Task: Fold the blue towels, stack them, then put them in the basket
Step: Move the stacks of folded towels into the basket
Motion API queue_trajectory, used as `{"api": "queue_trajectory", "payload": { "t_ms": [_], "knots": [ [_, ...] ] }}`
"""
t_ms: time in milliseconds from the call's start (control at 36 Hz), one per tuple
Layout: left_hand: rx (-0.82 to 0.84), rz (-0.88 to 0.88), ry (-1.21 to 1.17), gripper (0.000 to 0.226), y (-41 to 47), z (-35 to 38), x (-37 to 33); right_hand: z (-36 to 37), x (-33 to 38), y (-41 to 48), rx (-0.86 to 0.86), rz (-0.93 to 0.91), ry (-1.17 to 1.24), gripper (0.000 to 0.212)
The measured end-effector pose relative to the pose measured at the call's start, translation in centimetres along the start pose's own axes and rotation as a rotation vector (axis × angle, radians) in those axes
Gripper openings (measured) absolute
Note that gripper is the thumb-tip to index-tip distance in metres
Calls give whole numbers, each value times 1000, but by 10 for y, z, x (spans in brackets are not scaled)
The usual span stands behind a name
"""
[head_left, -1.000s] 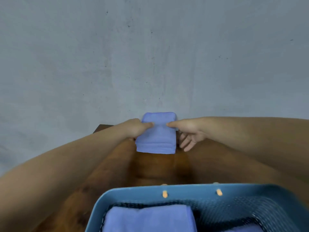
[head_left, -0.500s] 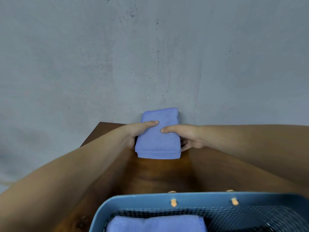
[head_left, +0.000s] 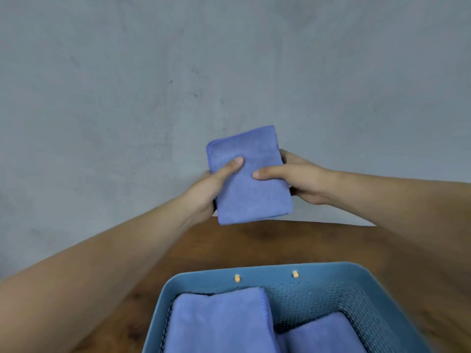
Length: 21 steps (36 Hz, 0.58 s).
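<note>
folded towel (head_left: 251,179) between your left hand (head_left: 209,192) and right hand (head_left: 303,179), above table (head_left: 254,245) far edge | basket (head_left: 267,270) on table, nearest you | 2 in basket: left towel (head_left: 219,324), right towel (head_left: 323,335) beside it

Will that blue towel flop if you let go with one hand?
Probably a little: the folded blue cloth towel looks soft, yet its layers lie flat between the left hand and right hand. Its fuzzy surface likely grips, not slips.

We see an open strip of tabletop (head_left: 254,245) between the wall (head_left: 153,72) and the basket (head_left: 280,270). Inside, the left towel (head_left: 219,324) stands high; the right towel (head_left: 323,335) lies lower, leaving room behind and above it.
</note>
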<state>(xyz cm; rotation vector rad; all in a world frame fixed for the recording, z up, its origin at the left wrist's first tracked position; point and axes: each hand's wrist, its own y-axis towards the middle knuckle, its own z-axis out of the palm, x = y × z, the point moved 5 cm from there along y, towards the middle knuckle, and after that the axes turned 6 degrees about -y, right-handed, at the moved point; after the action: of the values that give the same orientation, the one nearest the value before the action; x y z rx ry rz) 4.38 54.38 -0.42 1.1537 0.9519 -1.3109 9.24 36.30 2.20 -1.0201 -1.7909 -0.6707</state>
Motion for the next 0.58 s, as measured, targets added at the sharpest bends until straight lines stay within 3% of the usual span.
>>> {"api": "queue_trajectory", "payload": {
  "t_ms": [83,222,389,583],
  "knots": [
    [80,160,14,53,-21,25,-28,-18,35,-32,-79,-100,-7,70],
    [128,360,56,50,-61,64,-67,-34,83,-87,-136,-243,-18,67],
    [175,387,58,65,-104,93,-94,-41,111,-147,-122,-346,-15,68],
    [117,421,92,53,-151,112,-102,-42,110,-200,-101,-373,49,75]
  ]
}}
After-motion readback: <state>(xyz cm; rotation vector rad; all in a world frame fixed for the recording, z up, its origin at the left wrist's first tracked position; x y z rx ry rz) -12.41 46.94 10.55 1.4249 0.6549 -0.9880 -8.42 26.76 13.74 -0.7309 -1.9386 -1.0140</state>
